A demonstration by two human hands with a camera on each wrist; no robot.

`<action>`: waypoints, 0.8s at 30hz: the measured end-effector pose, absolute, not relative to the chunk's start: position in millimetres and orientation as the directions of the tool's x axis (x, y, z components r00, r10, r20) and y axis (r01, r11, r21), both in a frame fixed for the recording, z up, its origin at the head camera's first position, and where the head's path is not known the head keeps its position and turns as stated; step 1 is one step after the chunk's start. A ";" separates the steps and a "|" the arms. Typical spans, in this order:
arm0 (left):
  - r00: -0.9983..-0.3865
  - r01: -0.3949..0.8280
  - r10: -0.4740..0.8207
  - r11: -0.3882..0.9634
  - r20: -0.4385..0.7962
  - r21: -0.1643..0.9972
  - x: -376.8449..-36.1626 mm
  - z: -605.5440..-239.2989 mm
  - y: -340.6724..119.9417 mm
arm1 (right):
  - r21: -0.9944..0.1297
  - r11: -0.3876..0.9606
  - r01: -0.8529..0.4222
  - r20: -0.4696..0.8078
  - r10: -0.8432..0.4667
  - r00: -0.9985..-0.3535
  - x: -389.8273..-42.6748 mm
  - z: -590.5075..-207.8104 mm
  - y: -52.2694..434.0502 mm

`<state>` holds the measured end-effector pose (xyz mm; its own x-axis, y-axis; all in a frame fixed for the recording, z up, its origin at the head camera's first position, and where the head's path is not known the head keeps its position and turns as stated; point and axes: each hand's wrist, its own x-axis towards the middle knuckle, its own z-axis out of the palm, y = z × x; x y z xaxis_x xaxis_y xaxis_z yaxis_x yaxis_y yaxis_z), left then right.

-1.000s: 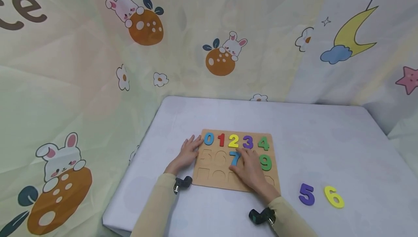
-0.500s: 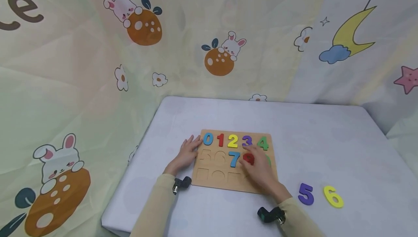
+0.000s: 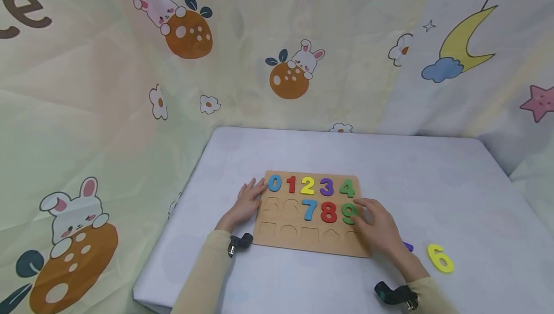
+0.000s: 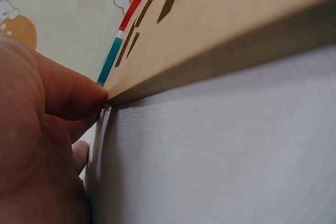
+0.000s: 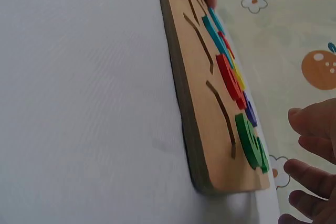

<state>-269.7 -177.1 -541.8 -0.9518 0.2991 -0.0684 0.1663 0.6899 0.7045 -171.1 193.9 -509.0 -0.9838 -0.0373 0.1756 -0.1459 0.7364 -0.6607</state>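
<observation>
A wooden number board [image 3: 285, 243] lies on the table with a full top row, a blue 0 [image 3: 270, 183] through a green 4 [image 3: 347, 189]. In its second row sit a blue 7 [image 3: 308, 209], a red 8 [image 3: 328, 212] and a green 9 [image 5: 247, 137]. My left hand [image 3: 243, 205] rests with its fingertips at the board's left edge. Over the board's right edge, beside the 9, is my right hand [image 3: 382, 227], its thumb and fingers spread apart with nothing held. The right wrist view shows these fingers [image 5: 312, 179] away from the 9.
A yellow 6 [image 3: 432, 255] lies on the white-covered table [image 3: 433, 184] right of the board. A purple 5 [image 3: 409, 246] is mostly hidden behind my right wrist. Two outlined hollows left of the 7 hold no pieces. A printed cloth [image 3: 242, 40] hangs behind.
My right hand has moved rightward from the 7, past the 8, to beside the 9, uncovering the 8 and now covering most of the 5. My left hand stays at the board's edge.
</observation>
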 end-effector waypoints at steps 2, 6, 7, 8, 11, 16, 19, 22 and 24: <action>-0.951 0.165 0.299 0.694 -0.073 0.700 -270.1 -542.3 -176.9 | -0.653 0.744 -0.141 0.182 -0.027 -0.983 -167.3 -507.6 202.4; -0.951 0.168 0.302 0.697 -0.073 0.697 -270.6 -543.5 -176.7 | -0.608 0.780 -0.152 0.209 -0.027 -0.977 -158.7 -508.7 220.3; -0.950 0.173 0.305 0.697 -0.069 0.696 -270.5 -543.1 -176.8 | -0.597 0.787 -0.154 0.212 -0.030 -0.977 -156.7 -509.2 225.0; -0.949 0.178 0.307 0.694 -0.064 0.698 -270.2 -542.6 -177.0 | -0.583 0.798 -0.155 0.214 -0.033 -0.976 -154.3 -510.1 229.6; -0.948 0.188 0.314 0.695 -0.058 0.694 -269.7 -541.0 -177.5 | -0.559 0.817 -0.145 0.205 -0.033 -0.978 -147.5 -511.7 242.4; -0.947 0.187 0.315 0.699 -0.062 0.690 -269.6 -540.3 -177.8 | -0.540 0.837 -0.094 0.161 -0.008 -0.987 -135.7 -514.6 258.2; -0.946 0.191 0.319 0.698 -0.061 0.690 -269.6 -540.3 -177.2 | -0.529 0.845 -0.080 0.143 -0.004 -0.990 -129.3 -516.9 265.1; -0.947 0.195 0.318 0.700 -0.055 0.687 -269.3 -540.8 -176.7 | -0.524 0.849 -0.069 0.120 -0.006 -0.993 -123.1 -517.9 271.3; -0.948 0.191 0.312 0.701 -0.055 0.687 -268.8 -541.2 -176.6 | -0.522 0.850 -0.070 0.103 -0.018 -0.994 -119.2 -518.3 275.7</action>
